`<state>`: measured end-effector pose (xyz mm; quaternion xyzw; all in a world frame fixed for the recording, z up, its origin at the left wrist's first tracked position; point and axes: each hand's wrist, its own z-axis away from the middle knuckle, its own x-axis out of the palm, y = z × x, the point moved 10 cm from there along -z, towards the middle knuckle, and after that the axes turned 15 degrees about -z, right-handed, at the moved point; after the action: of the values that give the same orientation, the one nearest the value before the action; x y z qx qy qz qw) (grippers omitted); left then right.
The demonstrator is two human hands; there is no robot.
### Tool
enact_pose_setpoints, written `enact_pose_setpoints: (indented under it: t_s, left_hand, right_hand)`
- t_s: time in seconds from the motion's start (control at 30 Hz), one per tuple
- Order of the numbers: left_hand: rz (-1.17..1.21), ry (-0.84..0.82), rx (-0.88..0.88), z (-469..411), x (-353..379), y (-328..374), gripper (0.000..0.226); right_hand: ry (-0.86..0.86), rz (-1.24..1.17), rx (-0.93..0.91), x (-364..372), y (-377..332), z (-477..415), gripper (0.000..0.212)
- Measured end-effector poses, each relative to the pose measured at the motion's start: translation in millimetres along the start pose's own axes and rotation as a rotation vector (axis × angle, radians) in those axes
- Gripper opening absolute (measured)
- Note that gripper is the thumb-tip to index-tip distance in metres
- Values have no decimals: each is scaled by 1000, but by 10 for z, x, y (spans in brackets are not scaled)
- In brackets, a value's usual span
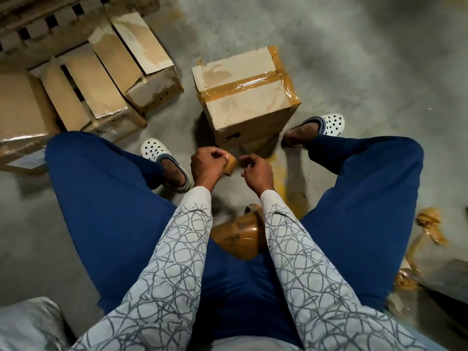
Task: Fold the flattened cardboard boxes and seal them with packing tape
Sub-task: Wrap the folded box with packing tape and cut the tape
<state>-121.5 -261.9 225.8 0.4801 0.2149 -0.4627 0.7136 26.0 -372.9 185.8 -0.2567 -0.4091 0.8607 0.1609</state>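
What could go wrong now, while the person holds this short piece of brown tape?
The tape piece, pinched by the left hand, may fold and stick to itself, like the crumpled tape scraps on the floor.
The tape roll sits unheld between the forearms, seemingly on the lap, and may slip off.

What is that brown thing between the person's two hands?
A short piece of brown packing tape, pinched by the left hand, with the right hand close beside it. The head view shows it.
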Motion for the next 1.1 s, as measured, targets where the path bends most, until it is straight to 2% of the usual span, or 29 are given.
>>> enact_pose_setpoints:
  t_s: [0.17, 0.23, 0.33, 0.4, 0.5, 0.57, 0.67, 0.77, 0.87, 0.93, 1.03, 1.1]
  left_hand:
    - [21, 6, -19, -78, 53, -82, 12]
    - [60, 27, -19, -115, 27, -153, 11]
    - [94, 56, 17, -136, -48, -165, 9]
    - [112, 88, 52, -128, -130, -137, 8]
    - [130, 116, 76, -87, -201, -76, 9]
    - [120, 116, 82, -72, -208, -40, 9]
    - [95, 135, 85, -20, -236, 28, 9]
    - [97, 102, 128, 30, -173, 133, 8]
    - [111, 83, 122, 45, -140, 107, 6]
    - [88, 122, 143, 60, -218, 101, 6]
    - [112, 75, 204, 38, -278, 149, 6]
    - [112, 39, 254, 4, -343, 218, 8]
  right_hand:
    - [78, -371, 132, -97, -105, -288, 18]
    - [70, -467, 109, -176, -308, -507, 20]
    - [29, -489, 22, -379, -713, -783, 18]
    - [-3, -466, -45, -485, -873, -938, 18]
    - [31, -246, -19, -691, -639, -1053, 37]
    - [25, -136, 21, -749, -362, -951, 33]
    - [-142, 9, 73, -455, -110, -654, 35]
    - [-331, 58, -3, -22, -170, -360, 47]
    - [-430, 153, -86, 202, -224, -166, 55]
    - [-455, 181, -146, 255, -255, -127, 52]
    - [-488, 129, -161, 312, -369, -76, 58]
    - [-496, 16, -153, 346, -424, -32, 48]
